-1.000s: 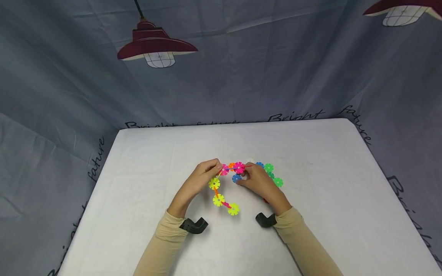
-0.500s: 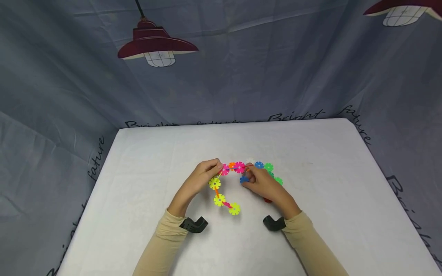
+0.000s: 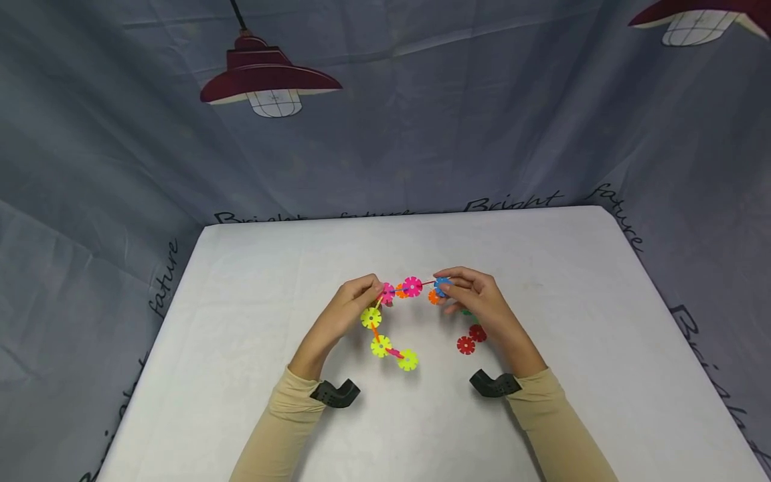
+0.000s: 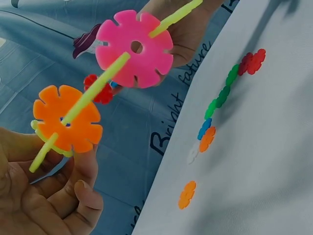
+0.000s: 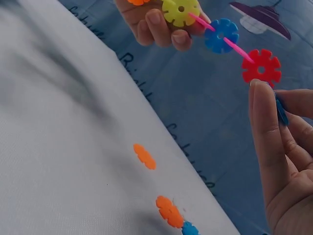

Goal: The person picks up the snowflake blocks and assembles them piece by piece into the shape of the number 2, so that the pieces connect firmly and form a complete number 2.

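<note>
A chain of slotted flower-shaped discs hangs in the air, with a yellow disc (image 3: 381, 346) low in it and a pink disc (image 3: 412, 287) along its top. My left hand (image 3: 351, 308) pinches the chain at its upper left corner; an orange disc (image 4: 67, 118) is by those fingertips. At the right end of the chain is a red disc (image 5: 261, 67). Between thumb and fingers, my right hand (image 3: 484, 301) holds a blue disc (image 3: 442, 287) against the red disc's lower edge. Whether their slots are joined I cannot tell.
Loose discs lie on the white table (image 3: 271, 268) below my right hand: two red discs (image 3: 466, 345), several green discs (image 4: 224, 95), an orange disc (image 4: 207, 139), a white disc (image 4: 192, 154). Another orange disc (image 4: 187, 195) lies apart. A printed curtain (image 3: 385, 134) hangs behind the table.
My right hand has moved up and right, bringing the blue disc from below the chain to its right end. The red discs on the table are now uncovered. My left hand has barely moved.
</note>
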